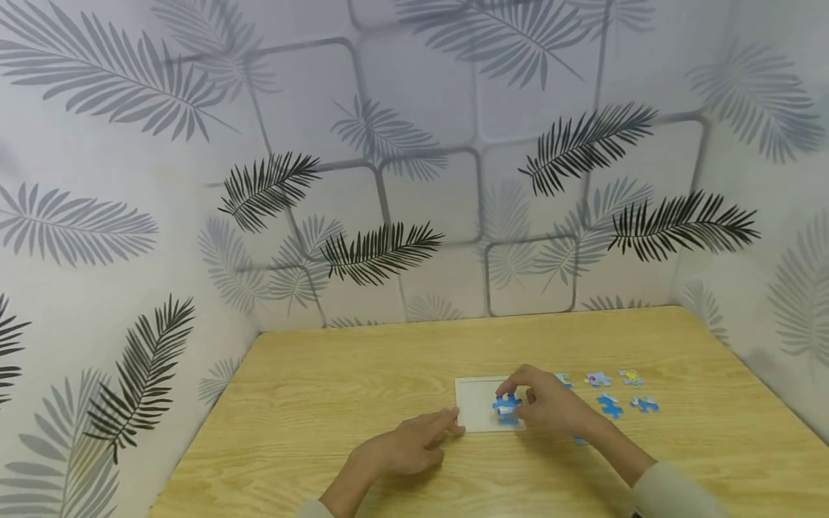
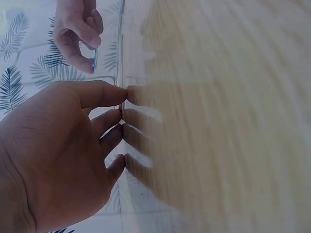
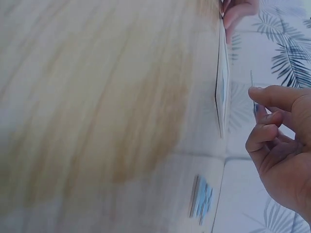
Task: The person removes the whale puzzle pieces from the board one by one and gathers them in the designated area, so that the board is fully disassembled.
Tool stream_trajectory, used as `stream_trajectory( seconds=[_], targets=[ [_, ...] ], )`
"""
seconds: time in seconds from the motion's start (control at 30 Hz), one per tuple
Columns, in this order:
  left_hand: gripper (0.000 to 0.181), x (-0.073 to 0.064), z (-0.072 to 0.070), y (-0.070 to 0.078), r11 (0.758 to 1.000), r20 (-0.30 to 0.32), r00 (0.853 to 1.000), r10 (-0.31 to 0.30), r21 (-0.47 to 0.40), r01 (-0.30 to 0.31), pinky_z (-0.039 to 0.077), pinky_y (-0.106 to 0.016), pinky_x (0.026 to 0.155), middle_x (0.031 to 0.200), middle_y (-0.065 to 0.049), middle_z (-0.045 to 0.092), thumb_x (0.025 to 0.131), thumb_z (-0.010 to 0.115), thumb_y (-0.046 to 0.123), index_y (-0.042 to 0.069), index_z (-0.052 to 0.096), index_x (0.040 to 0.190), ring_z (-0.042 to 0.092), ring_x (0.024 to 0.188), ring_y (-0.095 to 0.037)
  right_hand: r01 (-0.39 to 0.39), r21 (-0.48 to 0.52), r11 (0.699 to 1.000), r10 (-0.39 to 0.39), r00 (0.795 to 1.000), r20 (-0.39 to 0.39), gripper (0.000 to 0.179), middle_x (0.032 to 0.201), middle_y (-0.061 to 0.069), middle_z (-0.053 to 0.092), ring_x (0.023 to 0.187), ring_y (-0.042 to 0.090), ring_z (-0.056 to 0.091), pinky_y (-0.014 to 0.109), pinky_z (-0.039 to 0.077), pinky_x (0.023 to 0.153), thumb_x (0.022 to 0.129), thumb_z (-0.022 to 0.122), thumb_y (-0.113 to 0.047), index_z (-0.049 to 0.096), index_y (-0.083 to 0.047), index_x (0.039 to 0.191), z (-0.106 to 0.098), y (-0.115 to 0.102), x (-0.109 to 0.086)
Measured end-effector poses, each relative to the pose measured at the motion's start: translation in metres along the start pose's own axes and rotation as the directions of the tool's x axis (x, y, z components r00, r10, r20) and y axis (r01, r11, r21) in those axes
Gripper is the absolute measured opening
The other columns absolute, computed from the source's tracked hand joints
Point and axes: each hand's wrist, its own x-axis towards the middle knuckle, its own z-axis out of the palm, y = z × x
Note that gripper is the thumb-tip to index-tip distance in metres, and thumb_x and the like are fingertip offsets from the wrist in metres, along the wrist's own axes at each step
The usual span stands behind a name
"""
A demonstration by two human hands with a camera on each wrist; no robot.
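Note:
A blue jigsaw puzzle piece [image 1: 507,401] is pinched between the thumb and fingers of my right hand [image 1: 550,403]. It is held over the right half of a flat white puzzle tray [image 1: 474,406]. In the right wrist view the piece [image 3: 255,108] is seen edge-on, raised above the tray [image 3: 220,104]. Some blue shows just under the piece; I cannot tell whether it is a second piece or a reflection. My left hand [image 1: 411,442] rests its extended fingertips at the tray's left edge. The left wrist view shows those fingers [image 2: 104,94] touching down, with nothing gripped.
Several loose puzzle pieces lie right of the tray, among them a pinkish one [image 1: 598,378], a yellow-patterned one [image 1: 630,376] and blue ones [image 1: 609,405]. Another blue piece [image 1: 581,441] is partly hidden by the right forearm. A leaf-patterned wall [image 1: 414,288] stands behind the wooden table [image 1: 337,374].

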Motion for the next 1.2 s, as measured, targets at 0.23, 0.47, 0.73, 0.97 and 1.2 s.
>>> stream_trajectory(
  seconds=[0.23, 0.47, 0.73, 0.97, 1.2],
  targets=[
    [0.063, 0.001, 0.001, 0.0, 1.0, -0.003, 1.0, -0.01, 0.01, 0.01, 0.025, -0.051, 0.127, 0.162, 0.013, 0.043, 0.102, 0.057, 0.017, 0.023, 0.038, 0.162, 0.027, 0.157, -0.018, -0.004, 0.016, 1.0, 0.004, 1.0, -0.021, 0.03, 0.112, 0.013, 0.059, 0.057, 0.001, 0.032, 0.021, 0.039, 0.051, 0.09, 0.073, 0.003, 0.07, -0.004, 0.119, -0.023, 0.005, -0.019],
    [0.067, 0.001, -0.001, 0.002, 1.0, -0.003, 1.0, -0.015, 0.007, 0.015, 0.024, -0.052, 0.127, 0.161, 0.013, 0.044, 0.103, 0.057, 0.017, 0.021, 0.032, 0.164, 0.025, 0.157, -0.018, -0.042, -0.009, 0.999, 0.042, 0.998, -0.043, 0.03, 0.115, 0.012, 0.059, 0.056, 0.001, 0.028, 0.022, 0.036, 0.049, 0.091, 0.073, 0.001, 0.069, -0.005, 0.121, -0.045, 0.015, -0.034],
    [0.059, 0.002, 0.001, 0.001, 1.0, -0.002, 1.0, 0.0, 0.007, 0.0, 0.025, -0.049, 0.127, 0.165, 0.007, 0.039, 0.102, 0.056, 0.016, 0.024, 0.042, 0.159, 0.025, 0.157, -0.019, -0.034, -0.022, 0.999, 0.033, 0.998, -0.059, 0.03, 0.119, 0.015, 0.062, 0.057, 0.0, 0.028, 0.022, 0.035, 0.047, 0.091, 0.075, 0.0, 0.07, -0.004, 0.12, -0.063, 0.026, -0.057],
    [0.056, 0.001, 0.0, 0.002, 1.0, 0.009, 1.0, -0.006, 0.014, 0.006, 0.024, -0.051, 0.127, 0.168, 0.005, 0.035, 0.103, 0.056, 0.017, 0.025, 0.044, 0.157, 0.025, 0.158, -0.019, -0.088, -0.102, 0.991, 0.082, 0.995, -0.062, 0.03, 0.133, 0.026, 0.061, 0.068, 0.004, 0.052, 0.023, 0.046, 0.058, 0.09, 0.077, -0.002, 0.072, -0.009, 0.118, -0.08, 0.037, -0.077],
    [0.06, 0.0, 0.0, 0.002, 1.0, 0.009, 1.0, -0.008, 0.022, 0.008, 0.025, -0.05, 0.127, 0.166, 0.006, 0.038, 0.104, 0.056, 0.017, 0.023, 0.039, 0.161, 0.025, 0.157, -0.019, -0.059, -0.183, 0.981, 0.038, 0.993, -0.114, 0.029, 0.117, 0.005, 0.071, 0.103, -0.014, 0.05, 0.023, 0.053, 0.068, 0.086, 0.083, -0.008, 0.075, -0.018, 0.111, -0.091, 0.055, -0.096]
  ],
)
